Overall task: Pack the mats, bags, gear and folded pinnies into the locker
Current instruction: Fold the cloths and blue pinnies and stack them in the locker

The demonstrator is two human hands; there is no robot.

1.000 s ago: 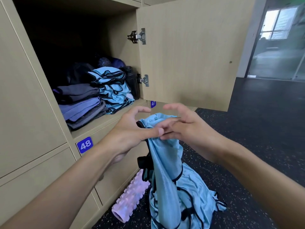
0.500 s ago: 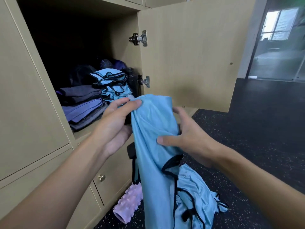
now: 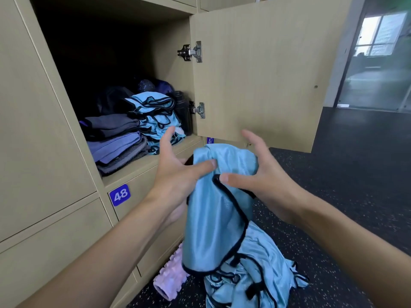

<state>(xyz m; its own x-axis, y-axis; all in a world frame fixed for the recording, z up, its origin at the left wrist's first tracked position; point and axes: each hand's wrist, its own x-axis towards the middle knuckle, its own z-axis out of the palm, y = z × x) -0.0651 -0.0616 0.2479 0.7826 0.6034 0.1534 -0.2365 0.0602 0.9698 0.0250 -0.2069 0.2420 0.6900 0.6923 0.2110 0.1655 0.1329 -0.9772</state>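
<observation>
The left hand and right hand, palms facing, each pinch the hanging blue pinny under the thumb (index fingers extended upward).

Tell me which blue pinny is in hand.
The hanging pinny, pinched between left hand and right hand; the others are the folded stack in the locker and the heap on the floor.

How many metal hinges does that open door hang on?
2: the upper hinge near the top of the locker door, the lower hinge further down beside the folded pinnies. None seems hidden.
</observation>
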